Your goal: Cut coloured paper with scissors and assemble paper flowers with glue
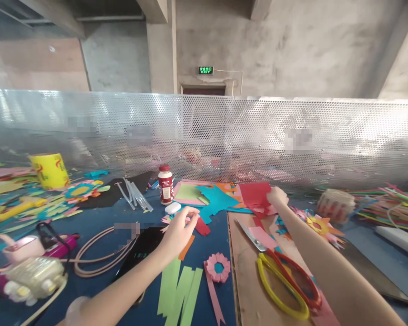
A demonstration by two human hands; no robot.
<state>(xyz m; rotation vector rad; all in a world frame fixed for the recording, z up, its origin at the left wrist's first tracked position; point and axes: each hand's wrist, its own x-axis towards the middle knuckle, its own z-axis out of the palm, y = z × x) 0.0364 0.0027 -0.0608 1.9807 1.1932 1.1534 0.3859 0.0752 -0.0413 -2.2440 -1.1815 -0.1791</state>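
Note:
My right hand (277, 199) reaches to the back of the table and has its fingers closed on the right edge of a red paper sheet (253, 195). Blue paper (215, 201) lies beside that sheet. My left hand (181, 228) hovers nearer, thumb and fingers curled together; whether anything is between them cannot be made out. Just past its fingertips lies a small red paper piece (202, 226). Light green paper strips (182, 294) and a pink paper rosette (218, 268) with a tail lie in front. Scissors (275, 271) with red and yellow handles rest on a board.
A bottle (166, 185) with a red cap stands behind my left hand, near glue sticks (134, 194). A phone (144, 249) and coiled cable (95, 251) lie to the left. A yellow tape roll (49, 171) stands back left. A perforated metal panel (204, 136) closes the far side.

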